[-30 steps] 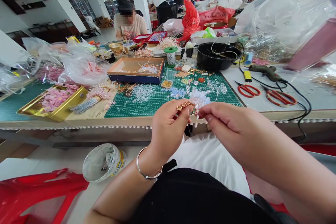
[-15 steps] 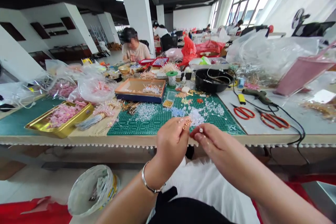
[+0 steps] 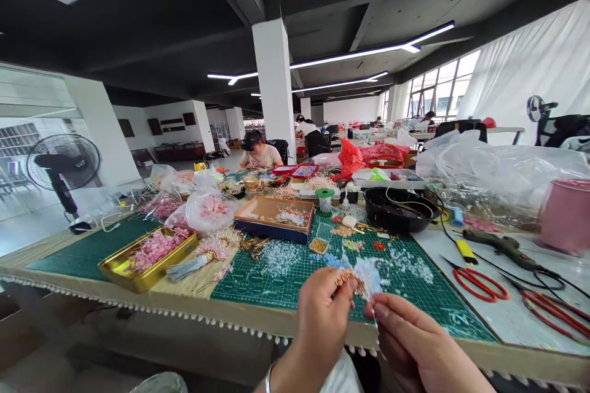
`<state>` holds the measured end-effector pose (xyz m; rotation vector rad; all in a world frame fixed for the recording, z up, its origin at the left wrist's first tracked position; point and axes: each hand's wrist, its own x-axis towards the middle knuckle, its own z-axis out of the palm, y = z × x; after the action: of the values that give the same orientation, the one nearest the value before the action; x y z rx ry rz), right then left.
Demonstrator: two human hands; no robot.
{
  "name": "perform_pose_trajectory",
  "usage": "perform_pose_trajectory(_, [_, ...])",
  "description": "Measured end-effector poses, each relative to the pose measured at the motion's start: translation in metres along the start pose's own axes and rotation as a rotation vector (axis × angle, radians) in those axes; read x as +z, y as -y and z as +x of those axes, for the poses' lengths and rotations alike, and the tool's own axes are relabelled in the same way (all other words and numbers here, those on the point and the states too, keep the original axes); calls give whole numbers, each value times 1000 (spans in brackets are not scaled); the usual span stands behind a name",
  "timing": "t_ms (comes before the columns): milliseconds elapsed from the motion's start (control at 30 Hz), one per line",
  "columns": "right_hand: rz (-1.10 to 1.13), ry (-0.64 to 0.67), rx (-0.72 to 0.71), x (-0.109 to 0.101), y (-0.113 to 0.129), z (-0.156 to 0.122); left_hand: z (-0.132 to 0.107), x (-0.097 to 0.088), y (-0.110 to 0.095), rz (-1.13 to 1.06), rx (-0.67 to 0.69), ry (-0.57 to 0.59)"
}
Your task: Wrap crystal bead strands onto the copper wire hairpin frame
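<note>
My left hand is closed in a pinch on a small gold wire ornament with rings and clear beads, held just in front of the table's near edge. My right hand sits right beside it, fingers pinched together on a thin wire or bead strand I cannot make out clearly. Both hands hover over the near edge of the green cutting mat, where heaps of clear beads lie. A silver bangle shows on my left wrist.
On the table are a gold tin of pink flowers, an open cardboard box, a black bowl, red scissors, a glue gun and plastic bags. A person sits at the far end. A fan stands left.
The view has tilted upward, so my hands now sit low in the picture and the ceiling shows. Both hands stay pinched together on the ornament.
</note>
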<state>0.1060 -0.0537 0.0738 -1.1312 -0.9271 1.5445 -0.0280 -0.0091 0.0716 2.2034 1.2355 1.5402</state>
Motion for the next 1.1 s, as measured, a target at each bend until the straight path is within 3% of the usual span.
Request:
perform_pose_trajectory(100, [-98,-34,-50,0,5,-6,8,-3,-2,-9,30,5])
perform_pose_trajectory(267, [-438,54,-158,-17,28,1,11,3,5,22,105,-25])
perform_pose_trajectory(400, [-411,48,-124,-22,40,11,5,12,7,70,232,-20])
perform_pose_trajectory(567, [-205,13,-50,-15,38,18,1,21,9,155,304,-29])
perform_pose_trajectory(700, [-14,-50,-79,-9,32,21,0,25,11,150,284,-23])
perform_pose_trajectory(867, [133,-103,-143,1,24,28,2,27,9,52,160,-17])
perform_pose_trajectory(1100, [109,-184,-193,9,16,44,7,29,14,-6,16,7])
